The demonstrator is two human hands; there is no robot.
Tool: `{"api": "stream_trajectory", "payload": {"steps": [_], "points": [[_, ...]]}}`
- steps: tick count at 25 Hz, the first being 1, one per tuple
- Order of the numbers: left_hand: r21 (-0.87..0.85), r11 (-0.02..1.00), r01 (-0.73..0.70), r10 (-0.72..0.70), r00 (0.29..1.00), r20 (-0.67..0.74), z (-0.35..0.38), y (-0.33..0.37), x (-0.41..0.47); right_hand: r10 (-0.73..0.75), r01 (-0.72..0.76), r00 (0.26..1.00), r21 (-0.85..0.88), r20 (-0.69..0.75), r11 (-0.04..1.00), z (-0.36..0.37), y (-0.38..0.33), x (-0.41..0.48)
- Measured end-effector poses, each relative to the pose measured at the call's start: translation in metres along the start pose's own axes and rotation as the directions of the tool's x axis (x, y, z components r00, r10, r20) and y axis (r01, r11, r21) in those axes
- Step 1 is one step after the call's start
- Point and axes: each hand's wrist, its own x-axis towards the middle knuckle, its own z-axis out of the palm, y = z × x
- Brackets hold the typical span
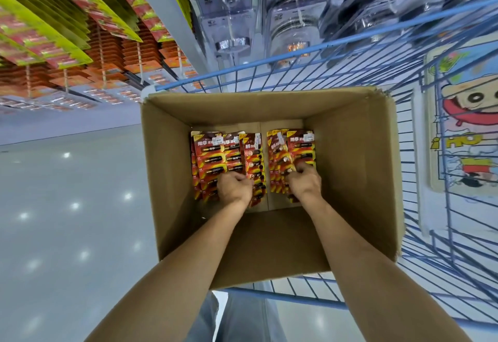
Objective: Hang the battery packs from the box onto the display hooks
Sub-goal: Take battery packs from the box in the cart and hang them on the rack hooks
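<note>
Two bare forearms go straight down into the box (350, 158), so both hands are working the bottom at once. Left hand (234, 188) is curled knuckles-up over the near end of the left pile of packs (213, 153). Its fingertips are tucked out of sight, so I read it as gripping a few cards by their near edge, but I can't tell how many. Right hand (304, 181) is on the right pile, fingers bent and pinching at the cards there.

Makes sense to me: the packs lie flat and overlapped like shingles in two rows, price-sticker ends pointing away. You pretty much have to dig fingertips under the near edge to lift a bunch. Grabbing from both rows at once probably means fewer trips.

The box is deep with just that one layer on its bottom, hence the long reach. It sits in a blue wire cart (444, 247), which keeps it up at arm height instead of down on the floor (67, 207).

Further off, up and to the left, the hooks (139, 64) are already loaded with rows of red and yellow-green cards. Nothing in the hands has reached a hook yet. My guess for next is lift, line up the cards, then turn to the rack.
</note>
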Motion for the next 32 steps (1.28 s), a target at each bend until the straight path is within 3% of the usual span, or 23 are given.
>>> {"api": "stream_trajectory", "payload": {"steps": [4,7,10,15,21,25,32], "points": [[-0.02,0.998,-0.057,0.059,0.991,0.118,-0.043,0.012,-0.028,0.058,-0.095,0.99,0.298,0.13,0.95,-0.022,-0.008,-0.036],[-0.075,0.993,-0.096,0.11,0.971,0.212,-0.081,0.019,-0.053,0.002,-0.073,0.99,0.492,0.144,0.868,-0.053,-0.013,-0.075],[-0.264,0.963,-0.049,0.143,0.927,0.346,-0.118,0.027,-0.09,-0.104,-0.019,0.978,0.579,0.179,0.815,-0.09,-0.024,-0.121],[-0.48,0.877,-0.016,0.263,0.853,0.451,-0.163,0.042,-0.161,-0.304,0.076,0.922,0.654,0.242,0.753,-0.13,-0.047,-0.191],[-0.729,0.679,-0.087,0.453,0.831,0.323,-0.226,0.045,-0.215,-0.524,0.168,0.798,0.725,0.298,0.668,-0.15,-0.086,-0.263],[-0.778,0.606,-0.165,0.521,0.822,0.231,-0.282,0.04,-0.237,-0.607,0.202,0.73,0.751,0.312,0.629,-0.142,-0.121,-0.305],[-0.794,0.504,-0.341,0.586,0.81,0.024,-0.398,0.033,-0.253,-0.649,0.249,0.704,0.757,0.287,0.604,-0.076,-0.193,-0.39]]}}
